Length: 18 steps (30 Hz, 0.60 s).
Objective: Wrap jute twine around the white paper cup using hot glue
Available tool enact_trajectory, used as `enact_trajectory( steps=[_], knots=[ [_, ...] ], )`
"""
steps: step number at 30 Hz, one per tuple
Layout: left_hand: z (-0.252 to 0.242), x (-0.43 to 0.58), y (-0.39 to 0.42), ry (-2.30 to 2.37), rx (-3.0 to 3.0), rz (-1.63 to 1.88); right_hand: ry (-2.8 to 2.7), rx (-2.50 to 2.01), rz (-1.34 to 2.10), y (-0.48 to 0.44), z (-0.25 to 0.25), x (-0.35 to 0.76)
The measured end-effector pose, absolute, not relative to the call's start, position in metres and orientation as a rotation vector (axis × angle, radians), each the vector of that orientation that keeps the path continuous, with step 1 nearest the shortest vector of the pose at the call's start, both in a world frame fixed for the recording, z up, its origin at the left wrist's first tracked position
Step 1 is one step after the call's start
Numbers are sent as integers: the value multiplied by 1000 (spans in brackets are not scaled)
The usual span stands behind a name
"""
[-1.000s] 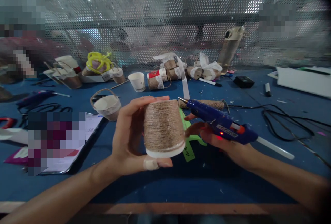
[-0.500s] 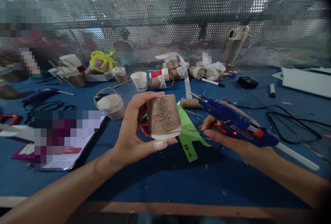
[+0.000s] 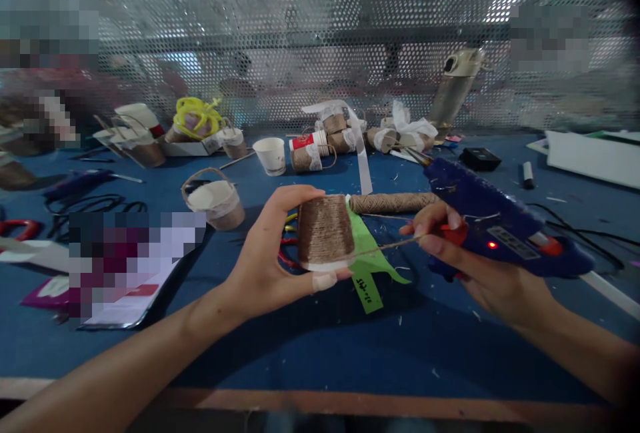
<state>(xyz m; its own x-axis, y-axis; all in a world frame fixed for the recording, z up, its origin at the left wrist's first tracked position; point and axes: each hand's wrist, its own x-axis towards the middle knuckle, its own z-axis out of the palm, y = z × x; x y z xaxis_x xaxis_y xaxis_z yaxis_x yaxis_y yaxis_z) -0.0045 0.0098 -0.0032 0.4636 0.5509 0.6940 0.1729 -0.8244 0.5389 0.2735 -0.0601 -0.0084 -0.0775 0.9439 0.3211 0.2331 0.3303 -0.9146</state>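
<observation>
My left hand (image 3: 270, 253) grips a paper cup (image 3: 326, 231) wrapped in brown twine, held upside down with a white strip showing at its lower rim. In my right hand (image 3: 465, 253) is a blue glue gun (image 3: 500, 219) with a red light on and its nozzle pointing up and left. The same fingers pinch a strand of twine (image 3: 387, 246) that runs taut from the cup's lower edge. Behind the cup lies a roll of twine (image 3: 393, 203). Green paper (image 3: 367, 293) with writing rests on the table below, and red-handled scissors are partly hidden behind the cup.
A small twine basket (image 3: 215, 203) and a white paper cup (image 3: 270, 155) stand behind my left hand. A phone or tablet (image 3: 125, 306) lies at left, partly blurred. Finished small baskets (image 3: 345, 141), a bottle (image 3: 454, 89) and black cable (image 3: 585, 229) lie farther back.
My right hand has moved right with the glue gun, drawing the twine strand out longer. The wrapped cup has shifted slightly right and down in my left hand.
</observation>
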Motion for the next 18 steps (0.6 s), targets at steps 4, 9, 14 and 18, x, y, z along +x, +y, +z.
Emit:
enact_trajectory(
  steps=[4, 9, 14, 18],
  knots=[
    [-4, -5, 8, 588, 2378, 1283, -1475, -1117, 897, -60, -5, 271],
    [-4, -4, 6, 638, 2318, 1302, -1453, -1146, 901, -61, -5, 269],
    [-6, -3, 8, 594, 2219, 1389, -1425, -1139, 956, -63, -3, 266],
    [-6, -2, 6, 567, 2160, 1417, -1443, -1177, 959, -64, 0, 264]
  ],
)
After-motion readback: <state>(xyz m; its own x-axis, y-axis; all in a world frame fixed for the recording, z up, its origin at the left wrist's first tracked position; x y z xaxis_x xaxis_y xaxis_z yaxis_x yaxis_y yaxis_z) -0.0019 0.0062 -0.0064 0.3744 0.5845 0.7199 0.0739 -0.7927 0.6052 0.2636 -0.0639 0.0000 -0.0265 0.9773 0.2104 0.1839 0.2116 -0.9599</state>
